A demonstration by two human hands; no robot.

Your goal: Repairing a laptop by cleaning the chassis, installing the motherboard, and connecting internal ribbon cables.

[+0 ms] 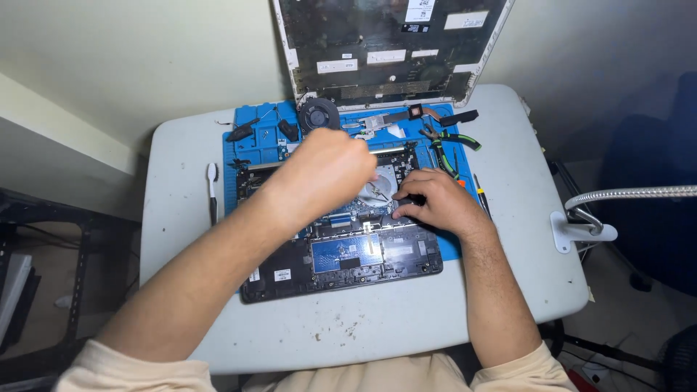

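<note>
Opened laptop base (341, 254) lies flat on a blue work mat (255, 141), mat centred on a pale grey tabletop (406, 319). Base has its cover off; circuit board, blue patches and a round silver part (383, 185) are exposed in the upper half.

Left hand (327, 170) is raised over the upper middle of the base, fingers drawn together in a pinch toward the silver part. Something thin may be between the fingertips, but it is too small and blurred; cannot tell what, if anything, is gripped.

Right hand (435, 203) rests on the right side of the base, just beside the silver part. Fingers curled down, tips pressing on the board edge. A dark object shows under the knuckles; cannot tell whether it is held or merely touched.

Laptop lid (392, 47), white-rimmed, inner side facing out, leans upright against the wall behind the mat.

On the mat's far strip: a round black fan (319, 115), a copper cooling pipe (396, 116), small black parts at left. Green-handled pliers (454, 141) lie at the mat's right end, a thin screwdriver (482, 196) near the right edge beyond the right hand.

A toothbrush-like brush (212, 192) with white head lies on the bare tabletop left of the mat. A white clamp with a bendy metal lamp neck (624, 194) sits at the tabletop's right edge.
</note>
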